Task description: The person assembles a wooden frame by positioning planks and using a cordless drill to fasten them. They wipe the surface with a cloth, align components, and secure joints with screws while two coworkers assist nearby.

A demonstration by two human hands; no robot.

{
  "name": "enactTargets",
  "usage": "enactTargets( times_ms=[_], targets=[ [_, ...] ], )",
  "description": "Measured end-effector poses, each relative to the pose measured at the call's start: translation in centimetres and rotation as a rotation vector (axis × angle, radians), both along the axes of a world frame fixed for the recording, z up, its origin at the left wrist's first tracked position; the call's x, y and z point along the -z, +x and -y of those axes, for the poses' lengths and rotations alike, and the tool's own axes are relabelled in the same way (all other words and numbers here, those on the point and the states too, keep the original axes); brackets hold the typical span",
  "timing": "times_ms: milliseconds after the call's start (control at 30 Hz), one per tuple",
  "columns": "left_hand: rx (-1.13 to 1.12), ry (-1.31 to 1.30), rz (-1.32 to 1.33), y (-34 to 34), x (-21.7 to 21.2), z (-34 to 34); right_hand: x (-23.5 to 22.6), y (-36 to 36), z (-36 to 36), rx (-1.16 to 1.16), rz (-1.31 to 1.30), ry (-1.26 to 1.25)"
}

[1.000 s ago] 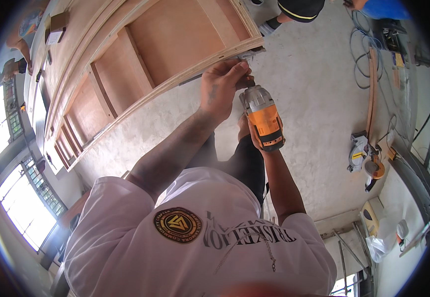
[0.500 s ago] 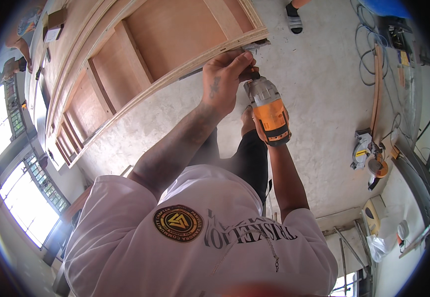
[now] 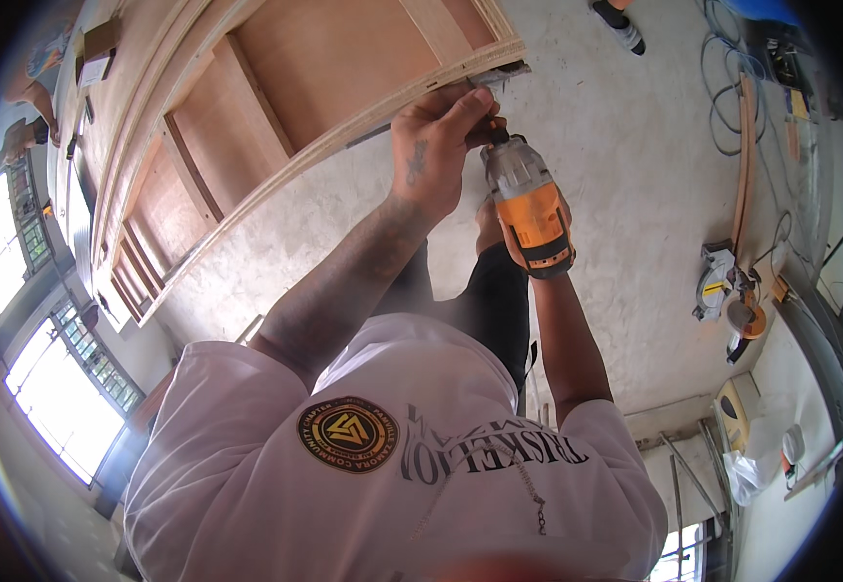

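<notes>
My right hand [image 3: 512,242] is wrapped around an orange and black power driver [image 3: 534,215], its nose angled up toward a wooden frame. Most of that grip is hidden behind the driver's body. Just left of the driver's nose, my left hand [image 3: 431,145] is closed, thumb against fingers, close under the frame's edge. What it pinches is too small and covered to name. The plywood-backed wooden frame [image 3: 276,160] has several crosswise battens and runs from the upper middle down to the left.
Another person's foot in a slide sandal [image 3: 625,37] is at the top right. Coiled cables [image 3: 727,107] and a long wooden strip [image 3: 744,165] lie on the right, above a saw-like power tool [image 3: 717,281]. A small open cardboard box [image 3: 99,44] sits at the upper left.
The driver and my right hand have shifted slightly right and up. My left hand stays closed by the driver's nose. The other person's sandaled foot has moved right.
</notes>
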State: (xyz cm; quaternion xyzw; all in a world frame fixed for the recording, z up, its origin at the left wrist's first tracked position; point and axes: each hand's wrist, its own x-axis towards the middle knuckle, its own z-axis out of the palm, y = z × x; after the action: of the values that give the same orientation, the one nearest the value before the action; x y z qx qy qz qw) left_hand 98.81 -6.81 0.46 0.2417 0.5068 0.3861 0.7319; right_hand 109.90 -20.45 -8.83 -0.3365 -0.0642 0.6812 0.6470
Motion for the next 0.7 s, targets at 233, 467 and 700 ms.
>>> enactTargets(
  times_ms=[233,467,700],
  targets=[
    [-0.018,0.018,-0.021,0.2,0.2,0.2,1.4,0.2,0.1,-0.205,0.811,0.097],
    [-0.019,0.009,-0.034,0.3,0.2,0.2,-1.6,0.1,-1.0,-0.237,0.288,-0.071],
    [-0.021,0.003,-0.023,0.5,-0.2,0.3,0.3,0.1,-2.0,0.014,-0.867,-0.120]
  ],
)
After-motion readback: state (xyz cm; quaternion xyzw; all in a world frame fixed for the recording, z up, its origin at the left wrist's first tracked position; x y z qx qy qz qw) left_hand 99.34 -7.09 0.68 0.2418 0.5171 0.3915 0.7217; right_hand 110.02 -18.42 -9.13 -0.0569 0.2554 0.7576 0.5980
